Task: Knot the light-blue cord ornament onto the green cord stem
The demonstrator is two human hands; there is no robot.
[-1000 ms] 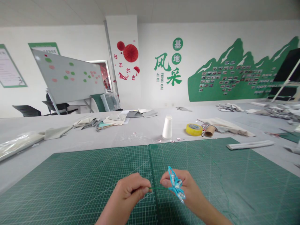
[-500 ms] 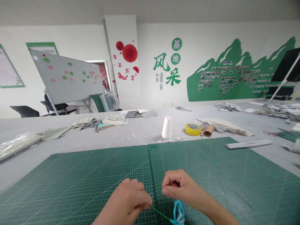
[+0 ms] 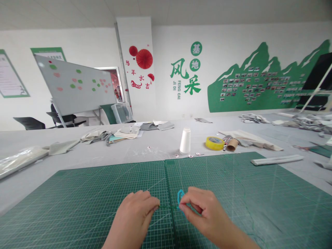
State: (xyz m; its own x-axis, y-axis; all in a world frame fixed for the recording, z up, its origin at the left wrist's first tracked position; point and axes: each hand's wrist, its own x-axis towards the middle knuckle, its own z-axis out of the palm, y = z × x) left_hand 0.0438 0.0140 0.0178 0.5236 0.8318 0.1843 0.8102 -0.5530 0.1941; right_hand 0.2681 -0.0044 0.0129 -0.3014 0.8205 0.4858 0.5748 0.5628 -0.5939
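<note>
My left hand (image 3: 135,212) is closed in a pinch on the end of a green cord (image 3: 165,206). The cord runs level across the gap to my right hand (image 3: 203,209). Thumb and forefinger of that hand pinch a small bright-blue looped piece (image 3: 180,195) where the cord meets it. One blue loop stands up beyond the fingertips, and the rest is hidden behind them. Both hands are above a green cutting mat (image 3: 103,193) with a white grid. A loose green thread (image 3: 245,197) trails over the mat on the right.
Beyond the mat stand a white thread cone (image 3: 185,141), a roll of yellow tape (image 3: 214,143) and a cardboard tube (image 3: 232,144). A rolled grey strip (image 3: 277,160) lies across the mat's right edge. Cloth pieces (image 3: 127,132) and a plastic-wrapped bundle (image 3: 22,159) lie on the left.
My right hand has closed on the blue piece, which moved up and left from near the bottom edge. My left hand shifted slightly up and left, and the cord is now level.
</note>
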